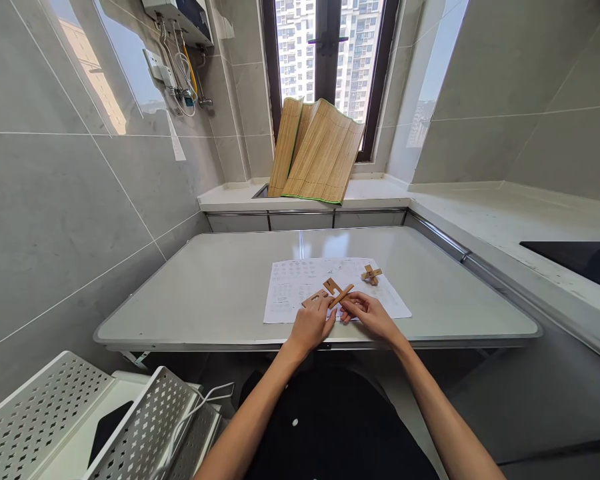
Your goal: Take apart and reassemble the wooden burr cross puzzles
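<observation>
Both of my hands rest on a printed paper sheet [300, 283] lying on the grey table [215, 287]. My left hand [311, 325] lies on a flat wooden piece [313, 299], fingers curled over it. My right hand [367, 313] pinches a slim wooden stick [341, 296] that crosses a notched wooden piece [331, 286]. An assembled wooden cross puzzle [371, 274] sits on the sheet just beyond my right hand, untouched.
A rolled bamboo mat [316, 153] leans against the window on the far counter [375, 190]. A dark cooktop [580, 260] is set in the counter at right. Perforated white metal racks [80, 413] and a white cable [200, 407] stand at lower left.
</observation>
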The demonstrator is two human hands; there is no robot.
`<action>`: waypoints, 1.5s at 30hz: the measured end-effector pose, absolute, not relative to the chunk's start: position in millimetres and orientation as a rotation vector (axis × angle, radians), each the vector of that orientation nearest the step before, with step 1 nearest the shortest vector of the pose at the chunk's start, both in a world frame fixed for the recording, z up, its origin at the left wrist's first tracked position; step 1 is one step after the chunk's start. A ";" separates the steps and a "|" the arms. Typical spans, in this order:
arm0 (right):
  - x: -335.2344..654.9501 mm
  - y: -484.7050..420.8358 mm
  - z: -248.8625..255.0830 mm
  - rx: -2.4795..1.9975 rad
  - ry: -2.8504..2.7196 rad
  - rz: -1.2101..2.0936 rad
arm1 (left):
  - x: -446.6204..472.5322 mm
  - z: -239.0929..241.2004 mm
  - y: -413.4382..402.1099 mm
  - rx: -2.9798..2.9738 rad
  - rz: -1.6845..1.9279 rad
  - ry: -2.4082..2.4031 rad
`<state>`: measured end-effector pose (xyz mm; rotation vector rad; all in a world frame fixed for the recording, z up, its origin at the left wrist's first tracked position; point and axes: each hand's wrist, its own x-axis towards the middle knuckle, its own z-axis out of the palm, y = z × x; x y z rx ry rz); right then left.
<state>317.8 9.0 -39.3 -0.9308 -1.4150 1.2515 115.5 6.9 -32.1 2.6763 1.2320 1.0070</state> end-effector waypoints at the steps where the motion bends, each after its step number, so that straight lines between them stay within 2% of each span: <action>1: 318.2 9.4 -39.2 -0.940 -1.397 1.236 | 114.8 -30.6 6.3 2.654 1.032 1.260; 7: 320.1 14.4 -44.1 -0.978 -1.316 1.147 | 112.5 -31.3 13.6 2.467 1.180 1.632; 14: 320.6 16.5 -47.7 -0.999 -1.305 1.130 | 111.6 -43.4 21.0 2.308 1.071 1.945; 24: 320.1 14.5 -45.0 -1.009 -1.312 1.125 | 109.6 -46.8 22.9 2.238 1.120 1.868; 45: 321.3 13.2 -44.8 -0.993 -1.367 1.144 | 101.1 -37.2 25.9 1.713 1.345 1.505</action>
